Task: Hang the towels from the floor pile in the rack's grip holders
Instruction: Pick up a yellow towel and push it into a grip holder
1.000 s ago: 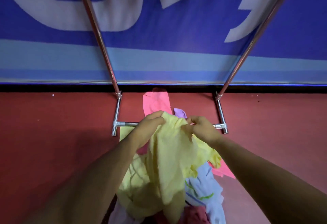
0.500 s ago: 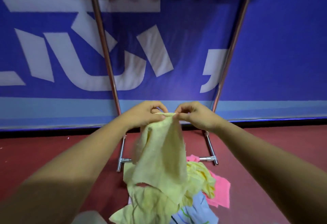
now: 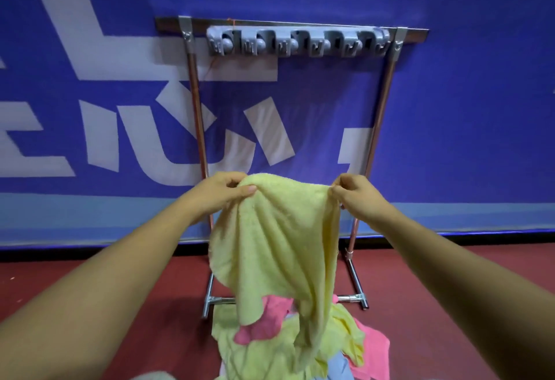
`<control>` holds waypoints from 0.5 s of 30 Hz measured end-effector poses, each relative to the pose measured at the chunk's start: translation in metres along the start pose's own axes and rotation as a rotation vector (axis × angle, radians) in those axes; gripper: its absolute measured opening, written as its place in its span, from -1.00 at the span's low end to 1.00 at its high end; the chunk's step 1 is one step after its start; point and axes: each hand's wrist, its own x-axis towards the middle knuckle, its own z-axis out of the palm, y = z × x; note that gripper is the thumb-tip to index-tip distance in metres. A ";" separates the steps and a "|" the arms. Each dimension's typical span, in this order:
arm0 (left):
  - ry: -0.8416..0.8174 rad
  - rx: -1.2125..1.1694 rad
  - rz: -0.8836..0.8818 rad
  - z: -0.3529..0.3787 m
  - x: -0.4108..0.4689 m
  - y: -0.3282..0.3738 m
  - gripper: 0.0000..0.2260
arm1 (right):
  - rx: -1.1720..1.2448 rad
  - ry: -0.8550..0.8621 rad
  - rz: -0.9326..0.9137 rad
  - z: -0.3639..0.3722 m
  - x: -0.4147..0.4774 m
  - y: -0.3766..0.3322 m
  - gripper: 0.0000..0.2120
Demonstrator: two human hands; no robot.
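A yellow towel [image 3: 279,238] hangs in front of me, spread by its top edge. My left hand [image 3: 220,193] pinches the left corner and my right hand [image 3: 357,196] pinches the right corner. Its lower end drapes down to the floor pile [image 3: 288,346] of yellow, pink and light blue towels. Behind it stands the metal rack [image 3: 195,103]. A grey strip of grip holders [image 3: 297,43] runs along the rack's top bar, above my hands, and nothing hangs in it.
The rack stands against a blue banner wall [image 3: 465,109] with white lettering. Its chrome foot bars [image 3: 354,280] rest on the red floor [image 3: 435,304] at either side of the pile.
My view has tilted up so the rack's top and its holders show. Both hands have lifted the yellow towel off the pile and moved apart, spreading its top edge.
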 end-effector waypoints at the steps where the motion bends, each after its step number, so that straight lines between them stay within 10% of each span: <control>1: -0.005 -0.009 0.027 0.003 -0.001 0.012 -0.77 | 0.006 -0.034 -0.016 0.002 -0.005 -0.004 -0.87; 8: -0.083 0.055 0.142 0.012 -0.010 0.067 -0.90 | 0.420 -0.465 -0.116 0.035 -0.026 -0.058 -0.75; 15: -0.071 0.321 0.005 -0.021 -0.030 0.053 -0.78 | 0.509 -0.256 -0.143 0.024 -0.023 -0.085 -0.86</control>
